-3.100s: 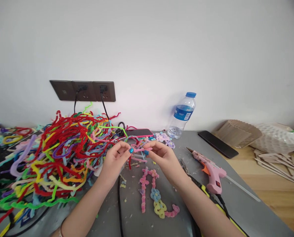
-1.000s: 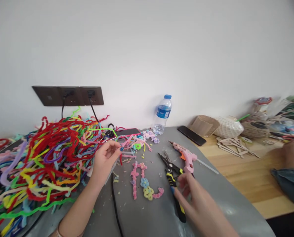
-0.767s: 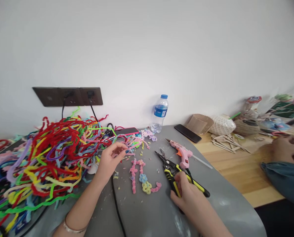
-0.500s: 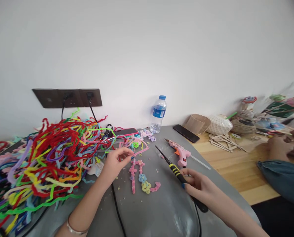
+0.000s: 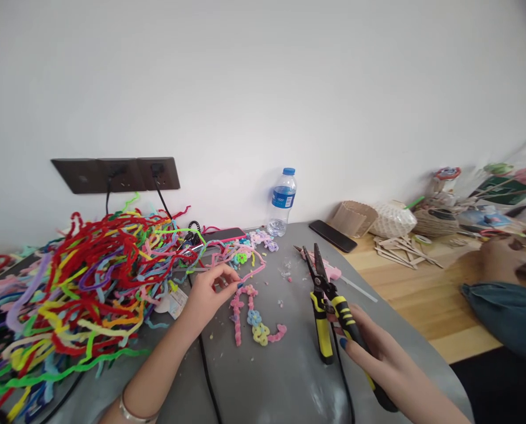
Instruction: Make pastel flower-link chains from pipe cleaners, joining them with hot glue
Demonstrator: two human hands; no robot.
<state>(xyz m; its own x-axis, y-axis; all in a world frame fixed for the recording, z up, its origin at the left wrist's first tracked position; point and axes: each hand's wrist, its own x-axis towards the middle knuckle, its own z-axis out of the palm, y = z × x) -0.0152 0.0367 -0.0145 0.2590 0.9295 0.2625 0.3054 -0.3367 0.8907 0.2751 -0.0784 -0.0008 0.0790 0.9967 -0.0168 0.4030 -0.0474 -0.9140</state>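
My left hand (image 5: 216,290) is closed in a pinch at the top of a chain of twisted pipe cleaners (image 5: 254,318). The chain has pink, blue and yellow flower shapes and lies in an arch on the grey table. A thin pink pipe cleaner (image 5: 257,272) runs up and right from my fingertips. My right hand (image 5: 369,341) holds wire-cutting pliers (image 5: 322,288) by one black and yellow handle, the jaws slightly apart and pointing away. The other handle stands out to the left. Behind the pliers lies a pink glue gun (image 5: 331,271), partly hidden.
A tangled heap of coloured pipe cleaners (image 5: 108,277) covers the left side. At the back are a water bottle (image 5: 283,203) and a black phone (image 5: 332,235). Wooden sticks (image 5: 406,252) lie on the wooden table, near another person's hands (image 5: 505,259). A black cable (image 5: 207,371) crosses the front.
The pliers have turned in my right hand, and their handles and jaws now spread apart where they were together. My left hand has stayed nearly in place at the chain.
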